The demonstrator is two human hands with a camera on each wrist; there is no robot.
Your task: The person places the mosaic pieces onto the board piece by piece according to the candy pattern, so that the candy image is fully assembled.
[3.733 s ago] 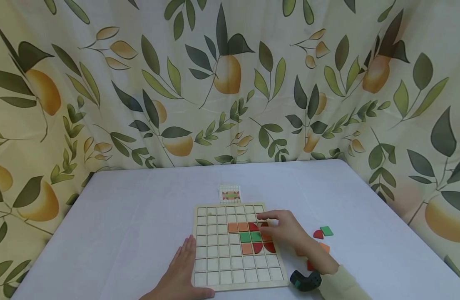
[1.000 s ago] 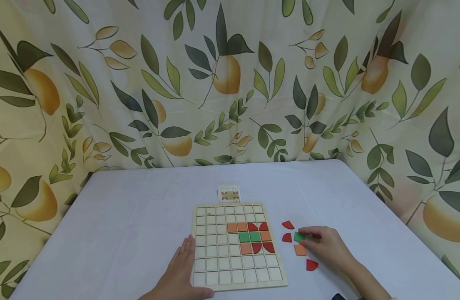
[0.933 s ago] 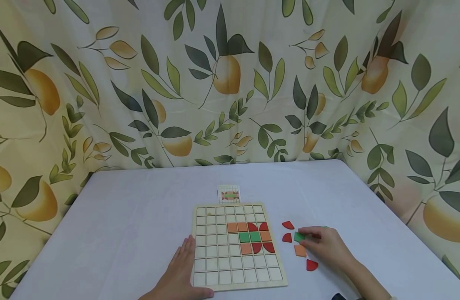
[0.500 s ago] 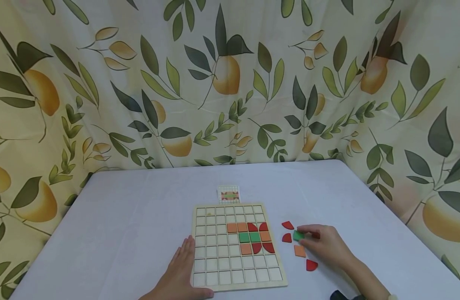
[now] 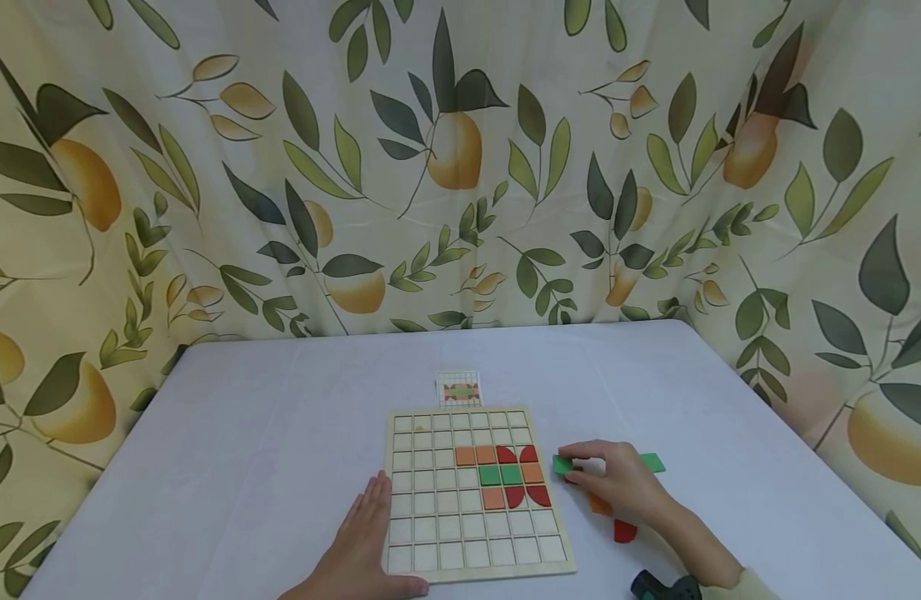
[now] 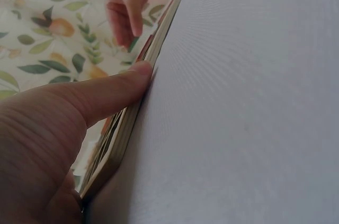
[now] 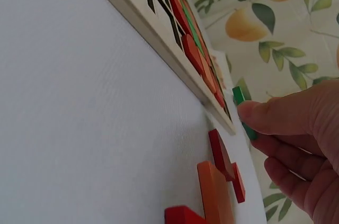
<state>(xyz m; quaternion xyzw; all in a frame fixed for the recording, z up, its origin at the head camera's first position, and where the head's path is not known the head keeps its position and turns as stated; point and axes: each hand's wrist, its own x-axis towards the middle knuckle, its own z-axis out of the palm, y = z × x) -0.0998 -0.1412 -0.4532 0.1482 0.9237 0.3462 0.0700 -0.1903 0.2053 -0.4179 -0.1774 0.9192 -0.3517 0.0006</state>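
Note:
Between thumb and fingers my right hand (image 5: 618, 482) pinches a green square tile (image 5: 561, 465), just right of the wooden grid board (image 5: 428, 529). In the right wrist view that green tile (image 7: 238, 95) is held on edge, off the table. My left hand (image 5: 355, 540) rests against the board's near left corner, fingers straight along its side and thumb along the front edge. The left wrist view shows the thumb (image 6: 114, 92) touching the board's rim (image 6: 123, 139). Orange squares (image 5: 475, 455), two green squares (image 5: 500, 474) and red quarter-round pieces (image 5: 538, 496) lie in the board's cells.
Right of the board lie another green piece (image 5: 653, 462), an orange square (image 5: 599, 504) and a red piece (image 5: 625, 531). The right wrist view shows more red pieces (image 7: 221, 155). A pattern card (image 5: 458, 379) lies behind the board. A dark device (image 5: 666, 586) is near the right wrist.
My right hand has picked up the green tile from the loose pieces and carried it left toward the board. Earlier it was over the board's right side. The left hand stays in place.

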